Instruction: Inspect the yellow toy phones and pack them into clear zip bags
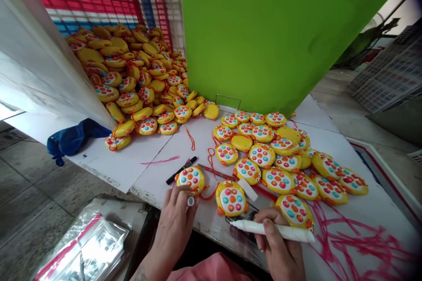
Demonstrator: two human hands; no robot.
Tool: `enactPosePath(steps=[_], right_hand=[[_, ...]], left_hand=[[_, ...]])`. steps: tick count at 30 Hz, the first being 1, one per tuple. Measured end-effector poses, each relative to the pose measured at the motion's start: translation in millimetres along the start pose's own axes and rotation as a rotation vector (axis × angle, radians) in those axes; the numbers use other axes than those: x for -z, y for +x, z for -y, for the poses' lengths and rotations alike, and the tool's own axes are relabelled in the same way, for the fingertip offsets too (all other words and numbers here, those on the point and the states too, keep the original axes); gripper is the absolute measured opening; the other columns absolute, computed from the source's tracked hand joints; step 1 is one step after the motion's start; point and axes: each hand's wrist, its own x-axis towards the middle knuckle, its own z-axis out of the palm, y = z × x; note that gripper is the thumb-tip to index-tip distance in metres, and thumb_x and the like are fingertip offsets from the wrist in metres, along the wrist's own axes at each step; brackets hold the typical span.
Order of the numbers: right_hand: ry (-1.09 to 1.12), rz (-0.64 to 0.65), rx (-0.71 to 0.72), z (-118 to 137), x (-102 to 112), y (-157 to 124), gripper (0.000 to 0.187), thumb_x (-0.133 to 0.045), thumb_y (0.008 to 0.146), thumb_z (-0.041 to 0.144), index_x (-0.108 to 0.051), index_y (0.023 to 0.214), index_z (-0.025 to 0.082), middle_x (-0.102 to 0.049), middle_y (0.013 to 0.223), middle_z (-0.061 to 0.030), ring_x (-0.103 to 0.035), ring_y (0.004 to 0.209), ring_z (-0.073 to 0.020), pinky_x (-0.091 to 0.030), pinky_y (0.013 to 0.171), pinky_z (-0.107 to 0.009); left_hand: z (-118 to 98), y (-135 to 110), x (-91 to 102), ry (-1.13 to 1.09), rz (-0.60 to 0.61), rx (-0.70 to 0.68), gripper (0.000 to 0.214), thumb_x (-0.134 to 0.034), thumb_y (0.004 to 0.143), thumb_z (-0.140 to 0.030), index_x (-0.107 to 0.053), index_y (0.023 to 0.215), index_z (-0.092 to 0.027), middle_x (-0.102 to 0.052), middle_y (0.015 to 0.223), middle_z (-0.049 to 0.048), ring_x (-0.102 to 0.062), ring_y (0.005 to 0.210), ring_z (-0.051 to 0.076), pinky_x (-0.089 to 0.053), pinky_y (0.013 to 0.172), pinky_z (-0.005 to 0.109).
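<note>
My right hand (278, 241) is closed around a white marker pen (280, 231), its bare tip pointing left. A small white pen cap (190, 202) is pinched in the fingers of my left hand (174, 217), its open end facing me. Those fingers also reach the lower edge of a yellow toy (191, 178) with coloured round buttons on a white face. Another such toy (232, 199) lies between my hands, just beyond the marker tip. A third toy (294, 211) lies past my right hand, partly overlapped by it.
A black marker (181, 170) and a white block (247, 189) lie among the toys. Many toys (262, 155) cover the table's right side; a large heap (138, 79) fills the back left. A green panel (263, 35) stands behind. Blue cloth (74, 138) hangs over the left edge.
</note>
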Motion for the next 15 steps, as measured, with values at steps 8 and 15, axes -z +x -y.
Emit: enactPosePath(steps=[8, 15], right_hand=[[-0.017, -0.008, -0.009, -4.9, -8.9, 6.2, 0.024, -0.05, 0.092, 0.041, -0.056, 0.081, 0.021, -0.046, 0.052, 0.0036, -0.042, 0.046, -0.0109, -0.034, 0.042, -0.021], [0.0, 0.008, -0.055, -1.8, -19.5, 9.4, 0.024, -0.05, 0.092, 0.042, -0.057, 0.082, 0.021, -0.046, 0.052, 0.0038, -0.042, 0.046, -0.0105, -0.032, 0.042, -0.021]], left_hand=[[29.7, 4.5, -3.7, 0.121, 0.006, -0.121, 0.006, -0.043, 0.09, -0.016, -0.047, 0.094, -0.019, -0.044, 0.141, 0.0124, -0.041, 0.131, 0.026, -0.047, 0.1, 0.048], [25.3, -6.2, 3.7, 0.2, 0.054, -0.113, 0.006, -0.044, 0.091, -0.017, -0.049, 0.09, -0.02, -0.063, 0.093, 0.006, -0.06, 0.087, 0.022, -0.055, 0.077, 0.042]])
